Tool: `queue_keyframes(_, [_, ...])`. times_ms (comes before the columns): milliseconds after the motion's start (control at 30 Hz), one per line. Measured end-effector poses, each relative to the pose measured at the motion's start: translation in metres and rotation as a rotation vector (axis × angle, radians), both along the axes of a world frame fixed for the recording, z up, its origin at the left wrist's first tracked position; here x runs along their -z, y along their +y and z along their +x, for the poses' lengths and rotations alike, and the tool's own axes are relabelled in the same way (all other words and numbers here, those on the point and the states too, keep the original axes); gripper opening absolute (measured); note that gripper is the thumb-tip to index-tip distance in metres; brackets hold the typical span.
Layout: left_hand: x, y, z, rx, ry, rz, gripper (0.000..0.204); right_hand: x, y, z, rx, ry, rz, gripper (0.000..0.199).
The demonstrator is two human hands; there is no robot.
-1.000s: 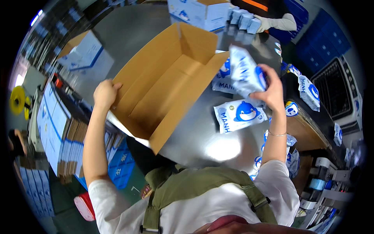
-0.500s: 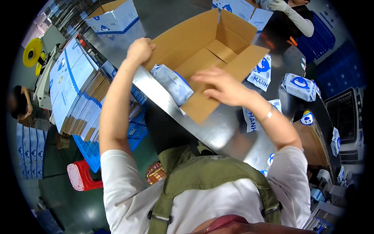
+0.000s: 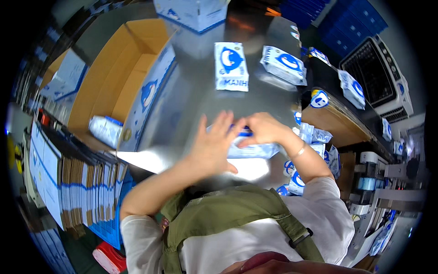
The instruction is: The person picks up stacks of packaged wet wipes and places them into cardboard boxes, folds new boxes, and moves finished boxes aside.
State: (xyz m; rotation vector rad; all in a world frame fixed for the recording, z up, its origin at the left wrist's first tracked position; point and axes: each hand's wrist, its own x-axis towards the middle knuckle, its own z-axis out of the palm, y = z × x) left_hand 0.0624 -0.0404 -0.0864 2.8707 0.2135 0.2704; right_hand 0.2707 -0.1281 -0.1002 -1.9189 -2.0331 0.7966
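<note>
On the metal table in front of me lies a white-and-blue wipes pack [image 3: 256, 150] with a blue patch on top. My right hand [image 3: 267, 129] has its fingers curled over the far side of this pack. Slightly blurred, my left hand [image 3: 211, 145] is spread at the pack's left end; whether it touches is unclear. To the left an open cardboard box [image 3: 145, 107], brown inside and white-and-blue outside, has another wipes pack [image 3: 106, 130] in its near end. Two more packs, one flat [image 3: 231, 66] and one plump [image 3: 284, 65], lie farther off.
Flattened cartons [image 3: 75, 182] are stacked at the left, on a blue crate [image 3: 107, 230]. Another carton [image 3: 191, 13] stands at the far edge. Several packs [image 3: 315, 137] lie in a brown box at the right, beside a dark conveyor belt [image 3: 331, 80].
My view has turned right. My left hand has left the cardboard box and come over to the pack. My right hand has moved from the box flap onto that pack.
</note>
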Motion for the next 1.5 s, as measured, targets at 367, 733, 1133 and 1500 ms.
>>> queue_keyframes(367, [0.026, 0.021, 0.060, -0.047, 0.204, -0.122, 0.079, -0.044, -0.105, 0.324, 1.219, -0.993, 0.112, 0.118])
queue_keyframes(733, [0.021, 0.130, 0.217, -0.644, 0.059, -0.341, 0.111, -0.012, 0.047, 0.318, 0.711, -0.406, 0.290, 0.077])
queue_keyframes(1133, [0.048, 0.129, 0.091, -0.775, 0.200, 0.108, 0.101, 0.003, -0.050, 0.096, 0.364, -0.595, 0.487, 0.092])
queue_keyframes(1500, [0.029, 0.063, -0.038, -0.917, 0.220, -0.208, 0.111, 0.009, 0.057, 0.232, 0.417, 0.000, -0.007, 0.096])
